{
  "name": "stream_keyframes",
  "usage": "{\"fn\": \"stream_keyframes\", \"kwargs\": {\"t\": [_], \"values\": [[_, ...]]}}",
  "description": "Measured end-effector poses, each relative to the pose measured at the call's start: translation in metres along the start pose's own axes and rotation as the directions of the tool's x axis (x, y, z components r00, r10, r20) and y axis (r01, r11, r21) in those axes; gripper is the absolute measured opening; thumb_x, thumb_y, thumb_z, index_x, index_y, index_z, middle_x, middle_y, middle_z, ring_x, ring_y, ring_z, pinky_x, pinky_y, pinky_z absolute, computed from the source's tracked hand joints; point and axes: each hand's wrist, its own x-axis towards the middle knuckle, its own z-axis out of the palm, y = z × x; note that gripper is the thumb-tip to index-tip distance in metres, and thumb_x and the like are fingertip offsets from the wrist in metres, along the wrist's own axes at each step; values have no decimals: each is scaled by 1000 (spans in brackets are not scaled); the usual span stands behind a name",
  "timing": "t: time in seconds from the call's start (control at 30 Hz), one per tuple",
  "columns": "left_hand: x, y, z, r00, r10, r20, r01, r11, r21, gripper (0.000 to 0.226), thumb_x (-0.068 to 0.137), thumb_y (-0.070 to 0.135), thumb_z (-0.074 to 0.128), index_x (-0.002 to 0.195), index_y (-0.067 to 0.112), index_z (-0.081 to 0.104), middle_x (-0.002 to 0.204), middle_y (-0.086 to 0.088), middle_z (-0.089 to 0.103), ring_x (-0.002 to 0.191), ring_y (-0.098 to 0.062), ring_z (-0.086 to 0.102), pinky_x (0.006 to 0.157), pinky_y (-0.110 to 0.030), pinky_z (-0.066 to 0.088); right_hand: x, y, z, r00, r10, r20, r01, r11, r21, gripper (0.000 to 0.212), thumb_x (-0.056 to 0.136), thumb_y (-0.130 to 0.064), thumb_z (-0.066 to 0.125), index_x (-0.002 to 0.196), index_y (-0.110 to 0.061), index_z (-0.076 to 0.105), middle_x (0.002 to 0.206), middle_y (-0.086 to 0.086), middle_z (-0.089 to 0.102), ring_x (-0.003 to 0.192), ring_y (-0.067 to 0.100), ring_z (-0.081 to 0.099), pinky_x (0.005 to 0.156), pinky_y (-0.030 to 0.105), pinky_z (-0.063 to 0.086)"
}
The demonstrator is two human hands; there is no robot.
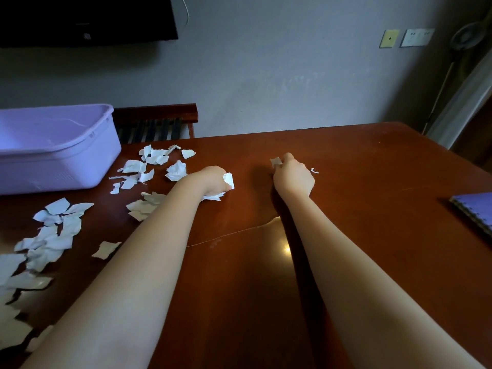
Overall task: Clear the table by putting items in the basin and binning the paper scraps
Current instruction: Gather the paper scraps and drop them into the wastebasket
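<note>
Glossy dark wooden table (pixel 346 161), matt lilac plastic basin (pixel 61 166), crumpled white paper scraps (pixel 58 230).

both arms outstretched, left hand (pixel 213 182) fisted round paper scraps (pixel 229 180), right hand (pixel 292 177) seemingly pinching one scrap (pixel 276 162).

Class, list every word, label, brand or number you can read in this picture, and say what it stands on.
None can be read.
Television: faint marks on its lower frame, too dark and small to read.
Paper scraps: no print shows.
Spiral notebook: cover shows no lettering.
Wall plates: markings too small to read.
</note>
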Motion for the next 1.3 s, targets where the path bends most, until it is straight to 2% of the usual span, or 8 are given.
{"fn": "stream_keyframes", "kwargs": {"t": [0.2,0.37,0.53,0.77,0.9,1.03,1.17,1.3], "values": [[-12,8,5,994,-45,-98,20,970,-241,47,97,27,46,140,10,37,134,-13,47,103,-26,50,70,-29,42,-10,5,-10,1000,25,-5,-22,929,368,22,98,-16,45,118,-11,54,110,8,67,86,20,62,64,29,47],[-40,38,11,970,-131,-203,-11,816,-578,46,98,29,45,141,18,36,135,-6,47,93,-19,48,45,-25,43,-33,9,-34,993,108,42,-111,774,623,25,97,-20,50,118,-9,56,109,5,67,84,14,64,58,20,45],[-75,69,23,956,-142,-257,-95,679,-728,38,97,31,46,132,16,47,121,-6,57,87,-18,55,43,-23,42,-64,24,-61,974,205,92,-203,633,747,26,95,-23,54,119,-11,57,105,3,67,72,4,63,49,16,41],[-140,127,54,957,-75,-280,-175,618,-766,40,97,35,43,133,17,44,109,4,53,67,-9,49,27,-7,33,-123,70,-104,934,358,12,-240,599,764,30,94,-22,55,122,-10,57,109,4,66,75,8,61,48,14,44],[-174,165,80,960,33,-277,-240,600,-763,40,97,35,42,133,17,44,119,0,56,71,-10,54,34,-8,37,-162,110,-134,884,457,-103,-217,594,775,19,94,-24,56,111,-16,58,110,3,66,89,13,66,69,24,56],[-209,211,106,936,234,-264,-352,587,-729,42,98,34,41,136,15,42,124,-1,54,85,-9,56,48,-8,40,-198,157,-165,860,490,-144,-138,495,858,5,93,-23,57,89,-20,56,83,-2,65,65,5,59,48,13,42],[-241,255,135,878,385,-285,-453,476,-754,17,95,22,46,85,8,51,74,-5,52,54,-10,48,47,-18,39,-226,208,-188,786,583,-206,-44,385,922,25,91,-15,56,69,-21,48,47,-12,54,39,0,43,40,18,32],[-268,290,175,812,522,-261,-529,469,-707,25,94,21,49,70,15,46,71,-6,54,66,-22,52,59,-30,43,-252,257,-196,688,691,-221,-57,356,933,29,91,-13,57,67,-21,44,53,-12,52,44,1,42,45,17,35]]}}
